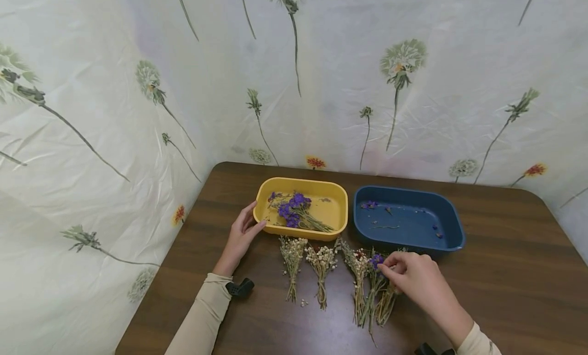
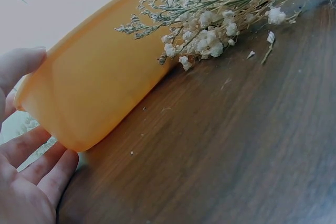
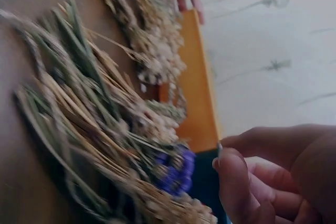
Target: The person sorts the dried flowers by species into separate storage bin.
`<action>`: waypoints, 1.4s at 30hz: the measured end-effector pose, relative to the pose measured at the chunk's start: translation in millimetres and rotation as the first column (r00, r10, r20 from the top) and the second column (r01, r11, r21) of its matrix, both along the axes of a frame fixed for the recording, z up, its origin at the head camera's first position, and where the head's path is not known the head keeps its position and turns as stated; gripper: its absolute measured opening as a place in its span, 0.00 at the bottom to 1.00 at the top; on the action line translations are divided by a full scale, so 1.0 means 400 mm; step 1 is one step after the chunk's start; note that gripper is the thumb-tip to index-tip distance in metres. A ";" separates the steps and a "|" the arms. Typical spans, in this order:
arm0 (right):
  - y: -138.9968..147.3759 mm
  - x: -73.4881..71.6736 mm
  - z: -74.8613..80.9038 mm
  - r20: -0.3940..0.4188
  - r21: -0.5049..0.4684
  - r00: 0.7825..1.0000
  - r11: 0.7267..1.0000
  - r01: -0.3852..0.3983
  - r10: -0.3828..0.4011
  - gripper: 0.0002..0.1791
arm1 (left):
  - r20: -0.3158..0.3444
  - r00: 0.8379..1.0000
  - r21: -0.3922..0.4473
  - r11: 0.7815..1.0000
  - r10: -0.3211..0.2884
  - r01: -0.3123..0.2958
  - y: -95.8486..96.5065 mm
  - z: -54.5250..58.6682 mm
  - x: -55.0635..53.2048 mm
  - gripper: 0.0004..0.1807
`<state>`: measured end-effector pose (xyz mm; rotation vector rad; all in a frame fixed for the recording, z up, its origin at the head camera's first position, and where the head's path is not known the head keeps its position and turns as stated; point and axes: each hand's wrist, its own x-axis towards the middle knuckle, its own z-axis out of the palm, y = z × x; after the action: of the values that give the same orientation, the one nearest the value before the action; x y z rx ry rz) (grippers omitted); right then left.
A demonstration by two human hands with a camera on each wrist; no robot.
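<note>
Head: left hand (image 1: pixel 240 238) touches yellow tray (image 1: pixel 337 207) at its 8 o'clock, fingers spread; right hand (image 1: pixel 417 274), thumb and forefinger together, at 3 o'clock of purple bunch (image 1: pixel 376 261). Left wrist: thumb on rim. Right wrist: fingers narrow, can't tell if holding anything.

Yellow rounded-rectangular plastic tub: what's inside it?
In the tub, purple dried flowers with greenish stems lie among small loose bits. The flowers cover part of its floor; anything beneath them is hidden.
</note>
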<state>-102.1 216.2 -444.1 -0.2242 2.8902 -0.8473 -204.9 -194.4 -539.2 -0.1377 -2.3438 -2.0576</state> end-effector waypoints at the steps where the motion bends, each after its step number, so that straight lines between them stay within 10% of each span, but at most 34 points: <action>1: -0.005 0.008 -0.003 -0.017 0.019 1.000 1.000 0.007 -0.007 0.06 | -0.004 1.000 -0.001 1.000 0.000 0.000 0.000 0.000 -0.001 0.37; 32: -0.054 0.068 -0.100 -0.051 0.230 0.995 0.968 0.097 -0.088 0.18 | 0.014 1.000 0.013 1.000 -0.001 0.001 -0.001 -0.004 -0.002 0.36; 42: -0.042 0.067 -0.096 0.120 0.093 0.984 0.988 0.125 -0.135 0.14 | 0.057 0.998 0.020 1.000 -0.015 0.014 0.001 0.007 -0.002 0.38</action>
<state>-75.2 199.5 -482.4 0.0263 2.8387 -0.7265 -205.9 -193.9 -536.3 -0.0970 -2.3612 -2.1188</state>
